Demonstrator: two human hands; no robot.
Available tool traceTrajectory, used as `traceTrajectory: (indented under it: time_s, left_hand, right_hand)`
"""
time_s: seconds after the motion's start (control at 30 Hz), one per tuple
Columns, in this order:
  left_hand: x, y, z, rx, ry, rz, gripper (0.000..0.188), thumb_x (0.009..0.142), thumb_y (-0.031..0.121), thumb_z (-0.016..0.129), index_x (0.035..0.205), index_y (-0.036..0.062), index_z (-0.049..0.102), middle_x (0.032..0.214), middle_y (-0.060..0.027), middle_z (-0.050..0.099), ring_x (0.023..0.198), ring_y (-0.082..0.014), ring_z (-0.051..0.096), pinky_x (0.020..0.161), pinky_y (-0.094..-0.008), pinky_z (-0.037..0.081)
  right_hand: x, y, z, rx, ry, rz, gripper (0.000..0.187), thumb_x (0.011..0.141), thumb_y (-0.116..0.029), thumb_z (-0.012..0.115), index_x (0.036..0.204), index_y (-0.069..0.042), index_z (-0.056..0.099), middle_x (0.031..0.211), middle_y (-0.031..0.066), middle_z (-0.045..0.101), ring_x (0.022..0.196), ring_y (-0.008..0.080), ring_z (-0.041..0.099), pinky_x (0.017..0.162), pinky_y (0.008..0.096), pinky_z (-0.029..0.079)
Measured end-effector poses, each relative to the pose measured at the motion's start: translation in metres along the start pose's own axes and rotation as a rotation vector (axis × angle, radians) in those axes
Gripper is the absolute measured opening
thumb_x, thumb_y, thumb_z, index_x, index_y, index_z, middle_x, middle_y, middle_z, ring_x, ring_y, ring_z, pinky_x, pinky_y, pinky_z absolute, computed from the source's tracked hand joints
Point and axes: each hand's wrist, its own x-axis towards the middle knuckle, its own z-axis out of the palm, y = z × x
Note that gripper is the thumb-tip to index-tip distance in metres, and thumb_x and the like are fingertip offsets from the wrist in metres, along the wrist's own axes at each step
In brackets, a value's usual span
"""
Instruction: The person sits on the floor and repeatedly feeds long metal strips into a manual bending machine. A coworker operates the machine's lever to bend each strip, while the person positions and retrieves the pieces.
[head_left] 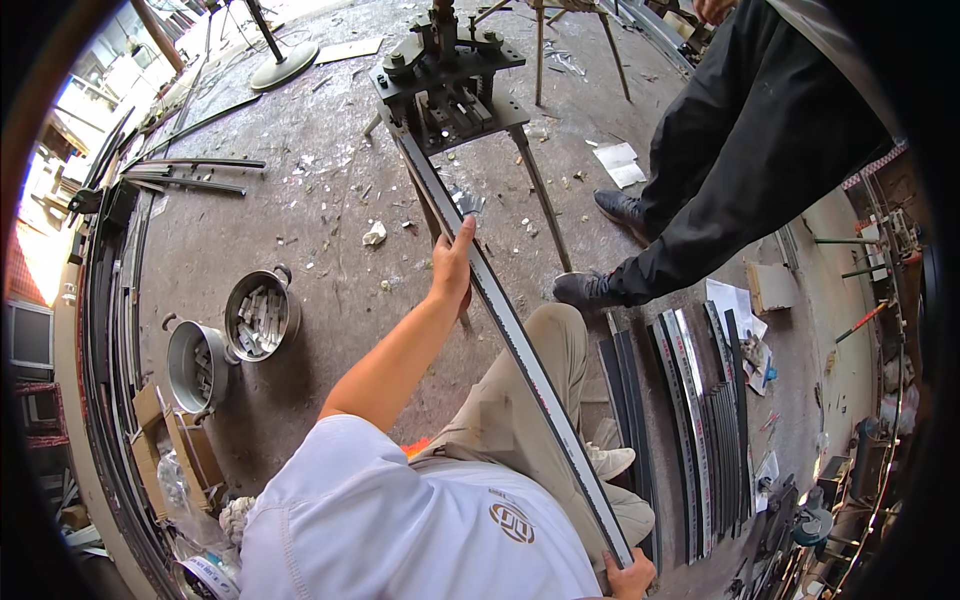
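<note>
A long metal profile bar (pixel 512 330), dark along its edges with a pale strip down the middle, runs slantwise across my lap. My left hand (pixel 453 262) is wrapped round it partway along, thumb on top. Near the lower end, my right hand (pixel 630 576) grips the same bar. Its far end meets a dark metal punch press (pixel 447 92) on a leg stand; the exact contact there is hard to make out.
Two metal pots (pixel 262 312) with short metal pieces stand at left, near a cardboard box (pixel 190 440). More profile bars (pixel 690 430) lie on the floor at right. A person in dark trousers (pixel 735 160) stands at upper right. Scraps litter the floor.
</note>
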Motion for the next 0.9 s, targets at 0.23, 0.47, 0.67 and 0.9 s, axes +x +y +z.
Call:
traceTrajectory:
  time_s: [0.23, 0.47, 0.67, 0.9]
  left_hand:
    - [0.026, 0.001, -0.003, 0.040, 0.000, 0.001, 0.048, 0.095, 0.052, 0.074, 0.110, 0.0098, 0.057, 0.081, -0.0008, 0.059, 0.064, -0.0119, 0.059, 0.056, -0.0290, 0.051]
    - [0.056, -0.013, -0.014, 0.081, 0.005, 0.088, 0.046, 0.097, 0.052, 0.072, 0.108, 0.0095, 0.057, 0.079, -0.0007, 0.060, 0.063, -0.0113, 0.058, 0.055, -0.0285, 0.050]
    - [0.059, -0.002, -0.004, 0.087, 0.025, 0.084, 0.044, 0.098, 0.052, 0.069, 0.104, 0.0095, 0.058, 0.075, -0.0008, 0.058, 0.057, -0.0122, 0.056, 0.050, -0.0295, 0.049]
    - [0.058, 0.024, -0.003, 0.022, -0.018, 0.029, 0.043, 0.100, 0.051, 0.067, 0.104, 0.0095, 0.056, 0.073, -0.0018, 0.056, 0.053, -0.0144, 0.056, 0.047, -0.0313, 0.047]
  right_hand:
    - [0.006, -0.020, -0.002, -0.034, 0.016, 0.002, 0.055, 0.064, -0.054, 0.091, 0.080, -0.007, 0.069, 0.068, 0.0174, 0.067, 0.068, 0.0444, 0.067, 0.064, 0.0520, 0.051]
    - [0.020, -0.031, -0.023, -0.045, 0.021, -0.002, 0.054, 0.065, -0.054, 0.091, 0.080, -0.008, 0.068, 0.069, 0.0173, 0.067, 0.069, 0.0446, 0.067, 0.065, 0.0525, 0.050]
    - [0.027, -0.036, -0.031, -0.100, 0.008, -0.001, 0.055, 0.066, -0.056, 0.090, 0.080, -0.008, 0.068, 0.069, 0.0180, 0.067, 0.069, 0.0456, 0.066, 0.066, 0.0542, 0.049]
    - [0.028, -0.055, -0.036, -0.092, -0.052, -0.005, 0.055, 0.072, -0.059, 0.086, 0.085, -0.008, 0.070, 0.071, 0.0185, 0.068, 0.070, 0.0448, 0.067, 0.064, 0.0531, 0.050]
